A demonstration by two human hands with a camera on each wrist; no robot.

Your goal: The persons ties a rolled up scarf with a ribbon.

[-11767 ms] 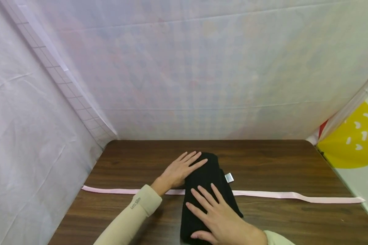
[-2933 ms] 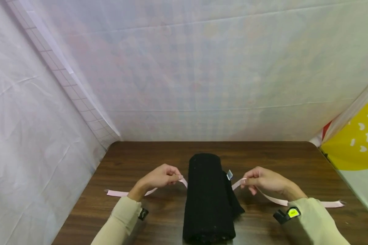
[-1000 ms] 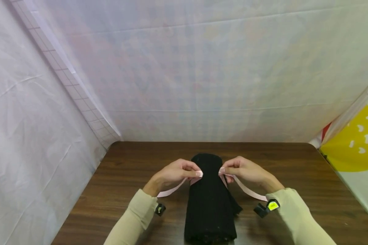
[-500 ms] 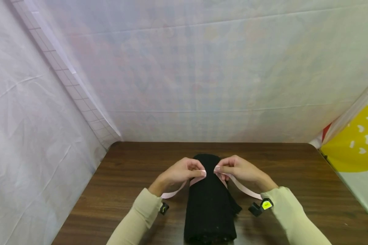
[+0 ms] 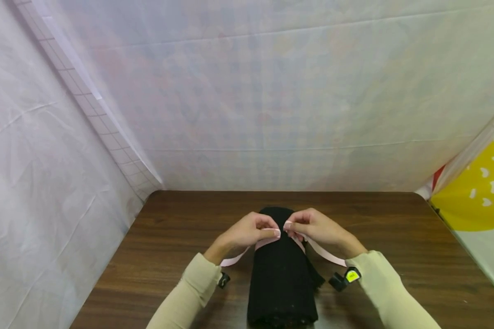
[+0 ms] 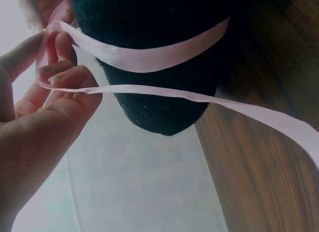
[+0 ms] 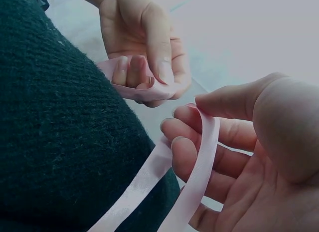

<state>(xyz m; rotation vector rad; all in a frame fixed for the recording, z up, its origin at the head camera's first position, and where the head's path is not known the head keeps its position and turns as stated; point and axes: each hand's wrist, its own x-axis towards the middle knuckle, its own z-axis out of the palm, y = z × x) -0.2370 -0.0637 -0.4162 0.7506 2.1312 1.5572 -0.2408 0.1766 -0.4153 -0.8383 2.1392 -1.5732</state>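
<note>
A rolled black knit cloth (image 5: 281, 283) lies lengthwise on the brown table, with a pink satin ribbon (image 5: 267, 241) passing up around both its sides. Over the roll's far half, my left hand (image 5: 247, 230) pinches the ribbon between thumb and fingers. My right hand (image 5: 323, 228) pinches the other length, its fingertips a small gap from the left ones. In the left wrist view the ribbon (image 6: 149, 59) lies against the roll's side, and its loose tail runs off to the right. The right wrist view shows the ribbon (image 7: 199, 167) draped over my right fingers.
The wood-grain table (image 5: 181, 219) extends around the roll. A white sheet (image 5: 263, 114) hangs behind its far edge, with another at the left. A loose flap of the cloth (image 5: 316, 276) sticks out at the roll's right side. A yellow printed panel (image 5: 469, 201) stands at the right.
Earlier both hands lay flat on the black cloth over the outstretched ribbon. They then took up the ribbon on either side, lifted it, and have drawn together above the roll.
</note>
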